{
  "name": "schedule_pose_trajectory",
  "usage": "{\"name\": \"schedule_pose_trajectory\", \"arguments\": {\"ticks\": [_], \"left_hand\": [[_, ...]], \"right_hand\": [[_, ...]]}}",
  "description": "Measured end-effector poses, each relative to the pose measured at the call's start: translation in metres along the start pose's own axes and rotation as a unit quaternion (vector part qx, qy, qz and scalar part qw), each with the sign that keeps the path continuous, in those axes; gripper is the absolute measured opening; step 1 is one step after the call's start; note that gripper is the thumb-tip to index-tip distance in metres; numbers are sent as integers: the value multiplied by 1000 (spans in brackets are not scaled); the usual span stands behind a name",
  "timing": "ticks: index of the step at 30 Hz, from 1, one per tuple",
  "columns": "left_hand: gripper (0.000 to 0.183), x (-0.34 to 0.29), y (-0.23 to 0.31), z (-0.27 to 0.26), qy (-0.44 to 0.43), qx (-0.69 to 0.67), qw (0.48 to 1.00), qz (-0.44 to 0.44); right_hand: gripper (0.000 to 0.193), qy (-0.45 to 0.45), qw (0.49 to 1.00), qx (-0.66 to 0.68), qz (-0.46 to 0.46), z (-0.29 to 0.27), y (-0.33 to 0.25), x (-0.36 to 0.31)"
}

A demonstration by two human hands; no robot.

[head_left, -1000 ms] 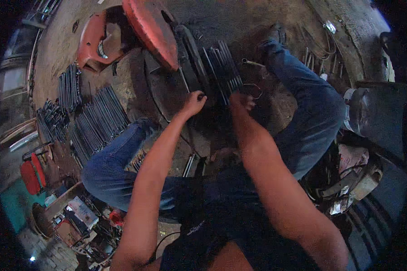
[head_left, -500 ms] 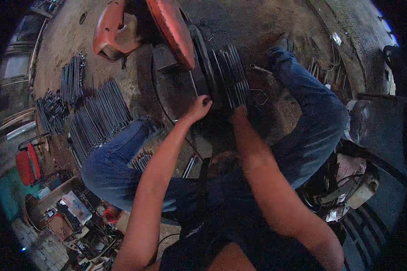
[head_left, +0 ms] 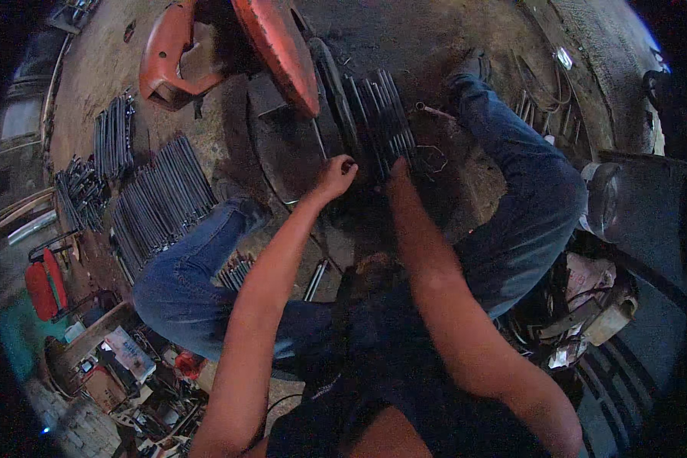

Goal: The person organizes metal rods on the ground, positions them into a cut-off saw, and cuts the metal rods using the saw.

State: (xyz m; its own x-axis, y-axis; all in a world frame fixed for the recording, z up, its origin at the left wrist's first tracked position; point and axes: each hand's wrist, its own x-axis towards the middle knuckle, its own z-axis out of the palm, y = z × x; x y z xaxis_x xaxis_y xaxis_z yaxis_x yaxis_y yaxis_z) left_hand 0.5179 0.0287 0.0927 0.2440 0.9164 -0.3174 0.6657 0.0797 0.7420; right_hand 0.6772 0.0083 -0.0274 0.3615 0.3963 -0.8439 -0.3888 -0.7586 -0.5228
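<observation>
My left hand (head_left: 337, 175) is closed, its fingers curled beside the lower end of a thin metal rod (head_left: 320, 140). Whether that rod or something else is within the curled fingers is hidden. The rod runs up toward the tip of a worn orange-red machine guard (head_left: 281, 57). Just to the right, my right hand (head_left: 397, 169) touches the near ends of a row of dark metal rods (head_left: 379, 114). Shadow hides most of its fingers. Between this row and the guard stands a dark, narrow machine part (head_left: 332, 91).
Left of my bent left leg lie stacked dark rods (head_left: 164, 195) and a smaller bundle (head_left: 114, 137). A ring-ended wrench (head_left: 433, 111) lies near my right foot. A red-backed folding seat (head_left: 47, 284) and a cluttered box (head_left: 99, 330) are at lower left.
The view has shifted slightly, so machine and rods appear farther left. Relative to the machine, my left hand sits slightly farther right, still closed. My right hand stays at the rods' near ends.
</observation>
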Motion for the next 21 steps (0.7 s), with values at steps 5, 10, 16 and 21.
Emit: {"name": "schedule_pose_trajectory", "arguments": {"ticks": [5, 10, 16, 21], "left_hand": [[33, 3, -8, 0, -16, -11, 1000, -13], [31, 2, -8, -7, -6, 30, 999, 16], [30, -4, -6, -7, 2, 2, 1000, -1], [33, 2, -13, -4, -7, -12, 1000, 10]], "right_hand": [[48, 33, 999, -6, -10, -17, 8, -10], [48, 74, 997, -1, -22, -37, 11, -12], [49, 74, 997, -5, -35, -28, 6, -4], [50, 71, 997, -2, -41, -25, 1, 3]]}}
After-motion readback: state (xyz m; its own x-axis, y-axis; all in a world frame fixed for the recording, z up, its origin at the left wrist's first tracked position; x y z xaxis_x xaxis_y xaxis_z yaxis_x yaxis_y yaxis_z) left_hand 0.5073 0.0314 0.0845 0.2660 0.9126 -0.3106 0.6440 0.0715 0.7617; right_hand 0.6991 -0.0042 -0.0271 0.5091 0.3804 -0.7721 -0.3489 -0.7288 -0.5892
